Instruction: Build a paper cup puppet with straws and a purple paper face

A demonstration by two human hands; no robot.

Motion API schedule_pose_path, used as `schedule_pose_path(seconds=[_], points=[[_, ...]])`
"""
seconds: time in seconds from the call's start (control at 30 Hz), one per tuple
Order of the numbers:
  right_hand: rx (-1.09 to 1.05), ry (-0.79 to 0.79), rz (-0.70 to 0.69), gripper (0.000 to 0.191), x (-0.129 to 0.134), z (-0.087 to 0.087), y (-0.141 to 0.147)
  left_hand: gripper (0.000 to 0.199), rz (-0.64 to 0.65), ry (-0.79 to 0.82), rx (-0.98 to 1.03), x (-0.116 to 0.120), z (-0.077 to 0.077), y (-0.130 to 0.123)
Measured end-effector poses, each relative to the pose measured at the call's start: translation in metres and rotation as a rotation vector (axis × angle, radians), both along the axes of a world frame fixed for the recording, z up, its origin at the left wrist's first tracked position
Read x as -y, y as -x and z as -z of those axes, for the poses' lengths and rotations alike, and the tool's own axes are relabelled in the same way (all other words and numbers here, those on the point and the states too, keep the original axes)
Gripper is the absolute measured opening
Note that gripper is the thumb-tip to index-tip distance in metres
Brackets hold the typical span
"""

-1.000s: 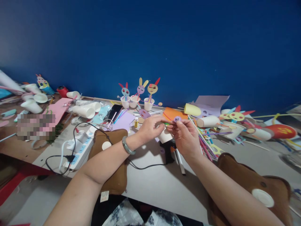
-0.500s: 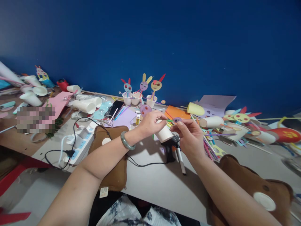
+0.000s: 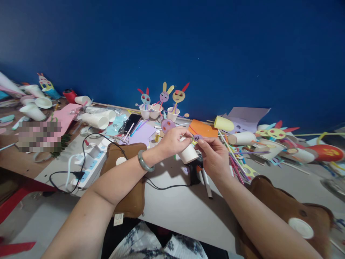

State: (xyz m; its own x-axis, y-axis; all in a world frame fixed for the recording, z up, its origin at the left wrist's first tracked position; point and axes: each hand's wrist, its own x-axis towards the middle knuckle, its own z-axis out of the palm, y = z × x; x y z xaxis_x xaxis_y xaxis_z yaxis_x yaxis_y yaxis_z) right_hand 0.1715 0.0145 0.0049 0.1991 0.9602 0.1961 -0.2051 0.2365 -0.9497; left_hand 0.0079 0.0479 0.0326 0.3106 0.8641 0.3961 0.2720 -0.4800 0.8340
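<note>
My left hand [image 3: 176, 139], wearing a bangle, is closed at the top of a tilted white paper cup [image 3: 188, 154]. Beyond its fingers shows a purple paper face [image 3: 168, 126] with red eyes. Between the fingertips of my right hand [image 3: 214, 151] is a small purple paper disc [image 3: 198, 138] marked "Hi". The disc sits right beside my left fingertips, above the cup; a bit of green shows between them. On the table below lies a second purple disc [image 3: 185, 170], partly hidden. A black corded tool [image 3: 194, 175] lies under my hands, its kind unclear.
Three rabbit-faced cup puppets [image 3: 161, 109] stand by the blue wall. A white power strip [image 3: 93, 165] and a brown cushion-like pad [image 3: 129, 180] lie at left, another brown pad [image 3: 288, 208] at right. Coloured sticks [image 3: 237, 163], paper and finished puppets crowd the right side.
My right hand has moved slightly left with the purple disc, bringing it closer to my left fingertips. My left hand stays almost still on the cup.
</note>
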Motion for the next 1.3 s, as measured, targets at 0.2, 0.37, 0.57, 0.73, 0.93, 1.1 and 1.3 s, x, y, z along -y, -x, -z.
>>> schedule_pose_path(seconds=[0.2, 0.37, 0.57, 0.73, 0.93, 1.1, 1.3], points=[[-0.014, -0.003, 0.004, 0.029, 0.0, 0.001, 0.003, 0.009, 0.004, -0.032, 0.004, 0.001, 0.001, 0.0], [-0.031, -0.013, 0.029, 0.031, 0.001, 0.002, 0.006, 0.008, 0.004, -0.05, -0.011, 0.001, 0.003, -0.002], [-0.015, -0.021, 0.038, 0.028, 0.001, 0.006, 0.006, 0.008, -0.01, -0.045, -0.017, 0.003, 0.003, -0.004], [0.002, -0.03, 0.066, 0.028, 0.001, 0.007, 0.007, 0.009, 0.009, -0.041, -0.001, 0.004, 0.004, -0.005], [0.035, -0.059, 0.061, 0.025, 0.001, 0.012, 0.005, 0.007, 0.02, -0.016, 0.011, 0.004, 0.004, -0.003], [0.025, -0.074, 0.054, 0.025, 0.003, 0.012, 0.005, 0.012, 0.016, -0.015, -0.01, 0.007, 0.0, -0.002], [0.032, -0.058, 0.047, 0.025, 0.004, 0.012, 0.006, 0.01, 0.001, -0.023, -0.001, 0.004, 0.002, -0.002]])
